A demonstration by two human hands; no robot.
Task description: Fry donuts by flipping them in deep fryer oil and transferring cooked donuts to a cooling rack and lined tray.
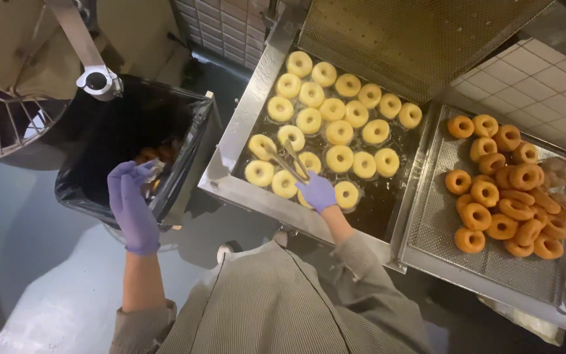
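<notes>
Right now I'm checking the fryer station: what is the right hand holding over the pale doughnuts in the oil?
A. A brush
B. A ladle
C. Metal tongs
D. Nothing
C: the gloved right hand grips metal tongs that reach among the pale doughnuts floating in the fryer.

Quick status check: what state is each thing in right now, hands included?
Left hand, purple glove: holding crumpled white paper over the black-lined bin.
Right hand, purple glove: gripping metal tongs.
Pale ring doughnuts: floating in the steel fryer, unbrowned.
Browned ring doughnuts: piled on the mesh draining tray.
Fryer mesh lid: raised.
</notes>
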